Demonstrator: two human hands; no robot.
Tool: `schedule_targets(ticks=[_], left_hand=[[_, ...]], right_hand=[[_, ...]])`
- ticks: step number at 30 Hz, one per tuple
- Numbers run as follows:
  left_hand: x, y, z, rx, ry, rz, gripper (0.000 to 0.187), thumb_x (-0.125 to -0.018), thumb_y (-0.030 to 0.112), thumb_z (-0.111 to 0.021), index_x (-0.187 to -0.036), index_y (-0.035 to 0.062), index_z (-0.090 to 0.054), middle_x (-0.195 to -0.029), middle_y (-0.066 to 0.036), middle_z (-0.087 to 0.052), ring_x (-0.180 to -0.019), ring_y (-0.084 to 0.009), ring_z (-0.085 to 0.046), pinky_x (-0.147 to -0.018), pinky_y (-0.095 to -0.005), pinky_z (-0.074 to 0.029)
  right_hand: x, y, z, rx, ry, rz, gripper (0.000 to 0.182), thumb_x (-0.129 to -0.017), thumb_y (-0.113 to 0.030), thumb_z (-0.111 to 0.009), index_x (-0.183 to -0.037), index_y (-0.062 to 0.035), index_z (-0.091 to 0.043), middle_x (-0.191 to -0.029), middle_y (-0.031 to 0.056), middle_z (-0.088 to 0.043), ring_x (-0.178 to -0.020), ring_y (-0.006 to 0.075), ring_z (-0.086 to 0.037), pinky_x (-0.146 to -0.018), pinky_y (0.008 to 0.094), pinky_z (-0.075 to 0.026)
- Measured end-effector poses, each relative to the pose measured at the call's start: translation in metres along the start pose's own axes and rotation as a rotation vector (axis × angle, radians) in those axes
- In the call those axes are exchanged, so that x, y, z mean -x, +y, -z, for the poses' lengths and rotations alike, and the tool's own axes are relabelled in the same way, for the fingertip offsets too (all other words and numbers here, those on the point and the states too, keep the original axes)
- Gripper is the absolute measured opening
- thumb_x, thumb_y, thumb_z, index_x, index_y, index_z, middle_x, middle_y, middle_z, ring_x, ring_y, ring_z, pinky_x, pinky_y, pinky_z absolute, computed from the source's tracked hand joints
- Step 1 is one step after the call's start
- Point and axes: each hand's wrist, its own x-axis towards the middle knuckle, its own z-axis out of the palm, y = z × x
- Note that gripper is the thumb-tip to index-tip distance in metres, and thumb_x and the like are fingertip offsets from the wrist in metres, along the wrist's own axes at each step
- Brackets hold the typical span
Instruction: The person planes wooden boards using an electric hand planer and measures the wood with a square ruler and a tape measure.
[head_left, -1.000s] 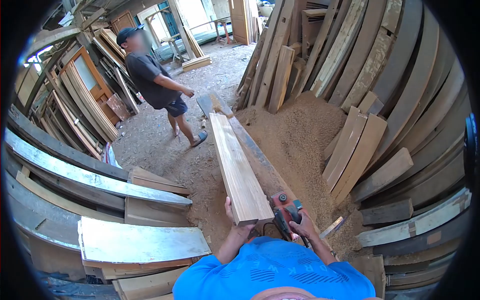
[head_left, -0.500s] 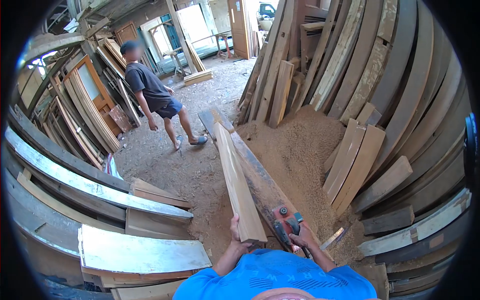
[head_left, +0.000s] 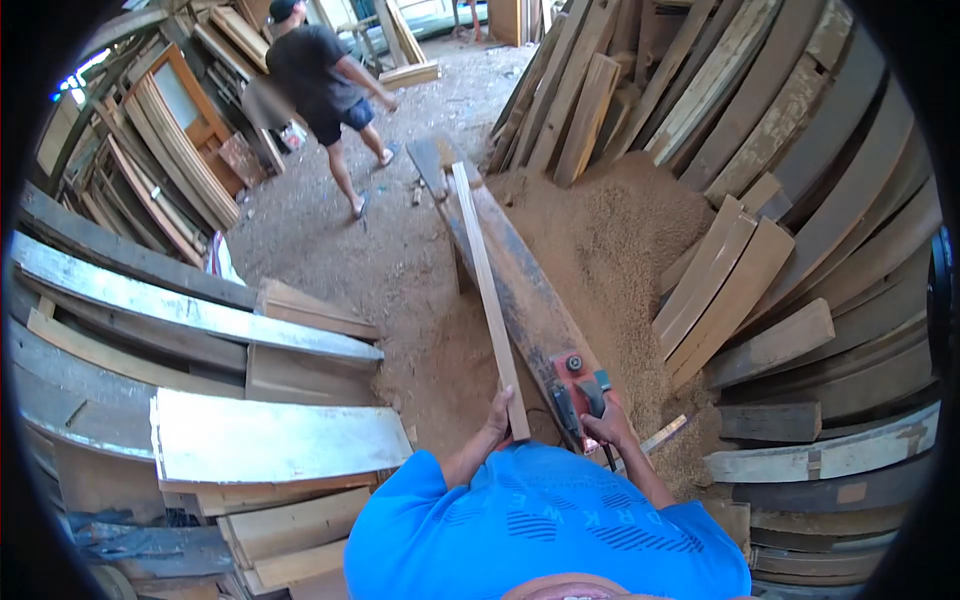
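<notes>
My left hand [head_left: 499,412] grips the near end of a long wooden board [head_left: 490,300]. The board stands on its narrow edge, and its far end rests on a worn plank bench [head_left: 540,300]. Closed round the handle of a red and teal electric hand planer [head_left: 572,378] is my right hand [head_left: 606,422]. The planer sits on the near end of the bench, right of the board, with a cord [head_left: 609,458] trailing toward me. My body hides the nearest part of the bench.
Heaped sawdust [head_left: 620,220] lies right of the bench, below leaning planks [head_left: 720,90]. Stacked boards and a pale panel [head_left: 280,435] stand at my left. Another person [head_left: 318,85] is on the floor [head_left: 310,240] ahead, beyond the bench's left side.
The board has turned from showing its wide face to showing its narrow edge. My right hand stays on the planer. The other person has stepped and turned, and my view has tilted down.
</notes>
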Motion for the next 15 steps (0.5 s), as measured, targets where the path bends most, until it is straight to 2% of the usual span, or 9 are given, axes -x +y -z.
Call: schedule_targets(ticks=[3, 4, 7, 8, 10, 11, 13, 14, 15], left_hand=[[-0.029, -0.002, 0.004, -0.065, 0.017, -0.098, 0.062, -0.092, 0.051, -0.061, -0.135, 0.0063, -0.058, -0.113, -0.005, -0.066, -0.104, -0.0186, -0.063, -0.096, -0.0352, -0.049], [-0.035, 0.006, 0.002, -0.174, 0.071, -0.120, 0.058, -0.093, 0.051, -0.060, -0.130, 0.0059, -0.061, -0.110, -0.004, -0.068, -0.102, -0.0179, -0.065, -0.096, -0.0330, -0.049], [-0.056, 0.027, -0.021, -0.123, 0.019, -0.174, 0.057, -0.094, 0.050, -0.060, -0.131, 0.0065, -0.060, -0.114, -0.005, -0.068, -0.106, -0.0177, -0.065, -0.096, -0.0335, -0.050], [-0.066, 0.034, -0.029, -0.058, 0.012, -0.137, 0.059, -0.095, 0.049, -0.060, -0.135, 0.0047, -0.058, -0.116, -0.006, -0.069, -0.108, -0.0187, -0.065, -0.097, -0.0338, -0.050], [-0.074, 0.063, -0.062, -0.282, 0.127, -0.243, 0.065, -0.094, 0.049, -0.060, -0.138, 0.0016, -0.054, -0.120, -0.011, -0.068, -0.112, -0.0256, -0.065, -0.099, -0.0385, -0.050], [-0.074, 0.079, -0.078, -0.395, 0.186, -0.293, 0.068, -0.093, 0.050, -0.060, -0.139, 0.0000, -0.052, -0.123, -0.014, -0.067, -0.115, -0.0290, -0.065, -0.100, -0.0408, -0.050], [-0.073, 0.110, -0.096, -0.709, 0.257, -0.275, 0.076, -0.090, 0.043, -0.066, -0.148, -0.0012, -0.042, -0.130, -0.018, -0.064, -0.122, -0.0313, -0.061, -0.106, -0.0397, -0.046], [-0.074, 0.118, -0.100, -0.870, 0.285, -0.268, 0.082, -0.089, 0.040, -0.069, -0.152, -0.0018, -0.037, -0.134, -0.020, -0.062, -0.126, -0.0325, -0.060, -0.109, -0.0392, -0.044], [-0.086, 0.108, -0.095, -0.948, 0.370, -0.396, 0.087, -0.085, 0.037, -0.070, -0.154, -0.0007, -0.033, -0.137, -0.022, -0.059, -0.128, -0.0347, -0.058, -0.109, -0.0406, -0.044]], right_hand=[[-0.003, 0.006, -0.007, -0.100, 0.011, 0.014, 0.056, -0.078, -0.024, -0.078, -0.124, -0.0004, -0.058, -0.087, 0.0118, -0.068, -0.072, 0.0239, -0.069, -0.066, 0.0370, -0.057], [-0.005, 0.009, -0.008, -0.133, 0.015, 0.029, 0.057, -0.078, -0.024, -0.078, -0.125, -0.0005, -0.057, -0.087, 0.0117, -0.068, -0.070, 0.0233, -0.068, -0.064, 0.0365, -0.057], [-0.003, 0.011, -0.007, 0.096, 0.120, 0.195, 0.055, -0.079, -0.020, -0.077, -0.128, -0.0018, -0.056, -0.088, 0.0100, -0.068, -0.072, 0.0199, -0.068, -0.066, 0.0348, -0.056], [-0.002, 0.006, -0.006, 0.069, 0.098, 0.134, 0.058, -0.079, -0.021, -0.076, -0.130, -0.0021, -0.056, -0.094, 0.0132, -0.069, -0.081, 0.0244, -0.069, -0.073, 0.0378, -0.056], [0.005, -0.014, 0.001, 0.014, 0.049, 0.008, 0.063, -0.078, -0.024, -0.075, -0.133, -0.0027, -0.056, -0.106, 0.0197, -0.072, -0.098, 0.0335, -0.071, -0.088, 0.0438, -0.056], [0.009, -0.031, 0.005, -0.123, -0.003, -0.077, 0.059, -0.079, -0.021, -0.075, -0.132, -0.0031, -0.057, -0.104, 0.0156, -0.070, -0.094, 0.0284, -0.070, -0.084, 0.0405, -0.056], [0.013, -0.063, 0.012, -0.398, -0.105, -0.248, 0.053, -0.080, -0.014, -0.076, -0.130, -0.0039, -0.059, -0.100, 0.0075, -0.067, -0.087, 0.0183, -0.066, -0.078, 0.0340, -0.056], [0.011, -0.058, 0.010, -0.395, -0.063, -0.087, 0.051, -0.081, -0.012, -0.075, -0.129, -0.0022, -0.060, -0.092, 0.0062, -0.067, -0.078, 0.0158, -0.065, -0.071, 0.0325, -0.055], [0.006, -0.053, 0.011, -0.438, -0.123, -0.116, 0.050, -0.082, -0.011, -0.075, -0.128, -0.0017, -0.060, -0.090, 0.0057, -0.067, -0.076, 0.0148, -0.064, -0.069, 0.0320, -0.055]])
